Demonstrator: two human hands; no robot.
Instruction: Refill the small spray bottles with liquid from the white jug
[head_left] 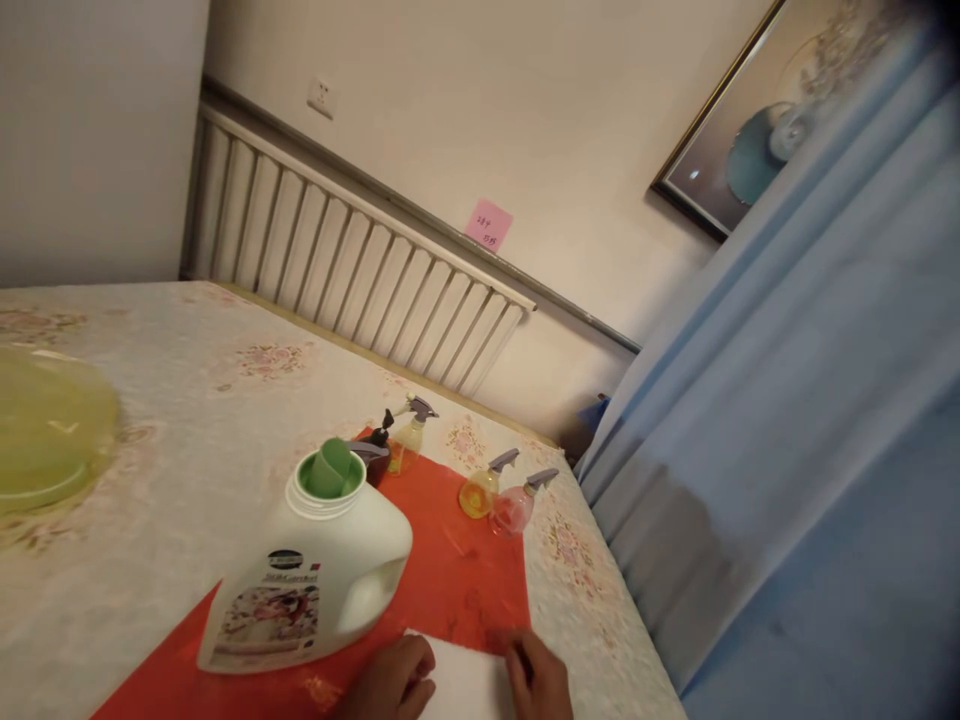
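Observation:
My left hand (391,680) and my right hand (537,676) rest at the bottom edge on a white sheet or cloth (466,684), one at each side of it. The sheet lies on a red mat (457,575). Just left of my left hand stands a large white detergent jug (311,575) with an open green spout and a printed label. Small spray bottles stand farther back on the mat: a yellow one (480,490), a pink one (516,505), a pale yellow one (409,440) and a dark one (377,450).
The mat lies on a table under a floral tablecloth (187,430). A yellow-green plastic lid or basin (49,425) sits at the far left. A radiator (352,270) and wall with a pink note (487,224) are behind. Blue curtain (787,400) hangs at the right.

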